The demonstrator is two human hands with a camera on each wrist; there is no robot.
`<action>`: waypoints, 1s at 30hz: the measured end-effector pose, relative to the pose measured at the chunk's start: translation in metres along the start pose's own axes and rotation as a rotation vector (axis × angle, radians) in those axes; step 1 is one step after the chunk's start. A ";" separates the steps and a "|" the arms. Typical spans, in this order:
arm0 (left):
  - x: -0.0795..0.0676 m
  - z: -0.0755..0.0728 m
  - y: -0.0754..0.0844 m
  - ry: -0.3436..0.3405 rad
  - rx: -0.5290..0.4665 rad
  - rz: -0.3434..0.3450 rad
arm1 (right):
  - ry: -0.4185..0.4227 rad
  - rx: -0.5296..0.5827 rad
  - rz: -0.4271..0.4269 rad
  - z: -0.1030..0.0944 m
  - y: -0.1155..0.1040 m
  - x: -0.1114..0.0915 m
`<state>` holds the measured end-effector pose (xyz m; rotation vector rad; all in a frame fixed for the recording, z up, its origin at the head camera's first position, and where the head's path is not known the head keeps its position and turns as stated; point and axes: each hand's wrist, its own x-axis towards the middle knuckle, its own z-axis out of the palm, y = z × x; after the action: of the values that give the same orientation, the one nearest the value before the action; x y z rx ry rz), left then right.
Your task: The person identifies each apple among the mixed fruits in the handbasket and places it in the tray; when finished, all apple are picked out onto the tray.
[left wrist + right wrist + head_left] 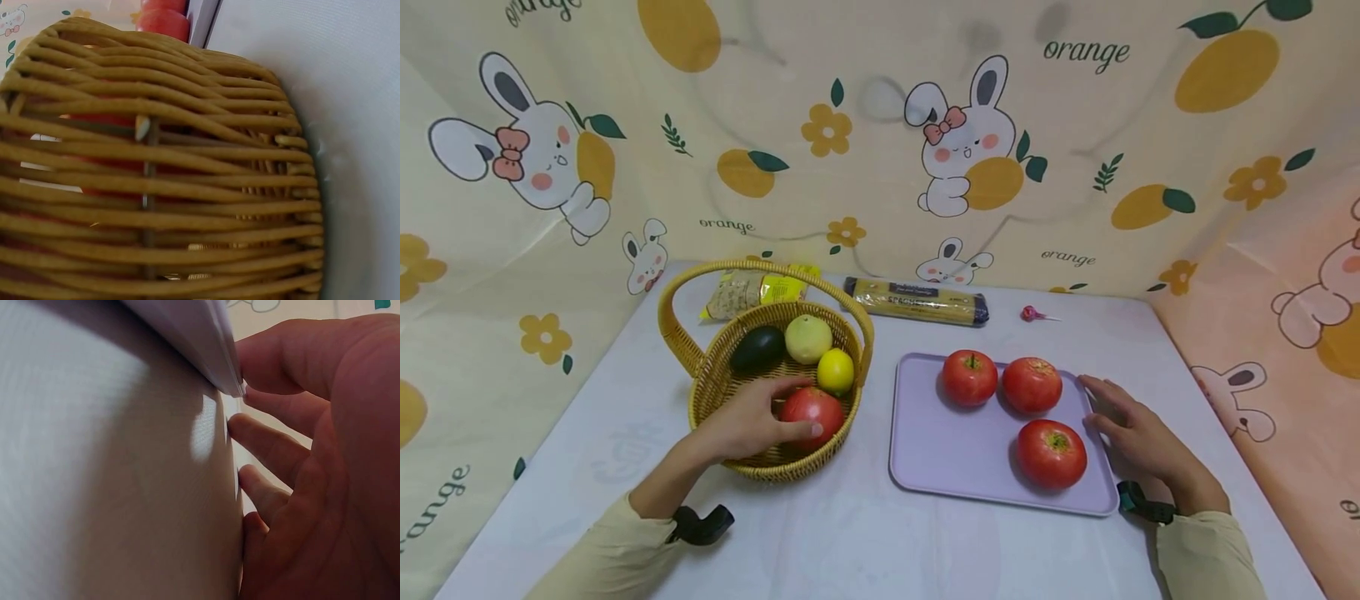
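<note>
My left hand (748,423) reaches into a woven basket (767,473) with a tall handle and grips a red apple (814,410), thumb in front and fingers behind. Beside that apple lie a dark green avocado (757,348), a pale green round fruit (808,338) and a yellow lemon (836,372). The left wrist view is filled by the basket's weave (187,220), which hides the hand. My right hand (1138,435) rests at the right edge of a lilac tray (955,454). In the right wrist view its thumb (275,359) touches the tray's rim (215,350).
Three red apples lie on the tray: back left (969,377), back right (1032,385) and front right (1051,454). Behind stand a yellow-labelled bag (756,292), a spaghetti pack (917,302) and a lollipop (1030,313). A printed cloth wall (865,192) encloses the table's back and sides.
</note>
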<state>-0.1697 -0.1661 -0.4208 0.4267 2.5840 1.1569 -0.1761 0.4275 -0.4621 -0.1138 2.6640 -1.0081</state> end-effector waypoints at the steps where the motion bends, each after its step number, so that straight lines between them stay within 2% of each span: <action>1: 0.000 0.000 0.000 -0.002 0.007 0.000 | -0.002 0.003 0.000 0.000 0.000 0.000; 7: -0.001 0.001 0.001 0.023 0.020 -0.003 | -0.001 0.006 -0.003 0.000 -0.002 -0.001; 11: -0.004 -0.004 0.004 0.084 0.023 -0.009 | 0.000 0.002 -0.006 0.000 -0.002 -0.001; 14: -0.009 -0.010 0.007 0.144 -0.009 0.014 | 0.000 0.000 -0.006 0.000 -0.001 -0.001; 20: -0.022 -0.018 0.016 0.226 -0.100 0.152 | 0.004 -0.004 -0.003 -0.001 -0.001 0.000; 27: -0.032 -0.011 0.036 0.230 -0.228 0.340 | 0.005 -0.006 -0.004 0.000 -0.001 0.000; 30: -0.034 -0.006 0.046 0.215 -0.246 0.417 | 0.006 -0.006 -0.006 0.001 0.000 0.000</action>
<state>-0.1341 -0.1535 -0.3780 0.8537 2.5492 1.7216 -0.1757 0.4269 -0.4624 -0.1200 2.6738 -1.0034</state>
